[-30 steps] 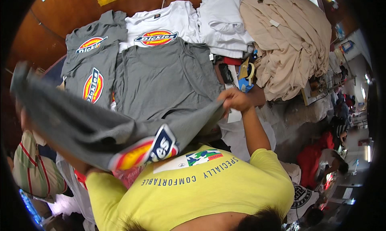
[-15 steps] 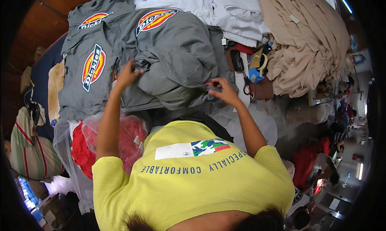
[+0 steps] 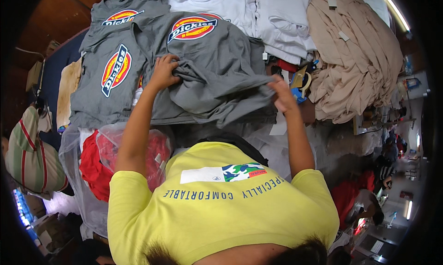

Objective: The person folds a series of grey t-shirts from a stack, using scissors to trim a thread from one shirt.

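Note:
A loose grey T-shirt (image 3: 194, 64) with a red, yellow and white chest print lies rumpled across other grey T-shirts. My left hand (image 3: 165, 73) is closed on its gathered cloth near the middle of the pile. Off to the right, my right hand (image 3: 284, 95), slightly blurred, grips the shirt's edge and holds it stretched out, raised a little with folds running between my hands. Another printed grey T-shirt (image 3: 87, 92) lies flat to the left of my left hand. Part of my right fingers is hidden by the cloth and blur.
Folded white shirts (image 3: 284, 22) and a heap of beige garments (image 3: 355, 62) lie behind and right. A blue tape dispenser (image 3: 299, 95) sits beyond my right hand. Red cloth in clear plastic (image 3: 145, 152) lies below the table edge. A striped bag (image 3: 34, 154) hangs left.
My right hand has moved right, drawing the shirt's edge outward into a stretched fold. My left hand has shifted slightly up and right on the cloth. A small red thing by my right fingers no longer shows.

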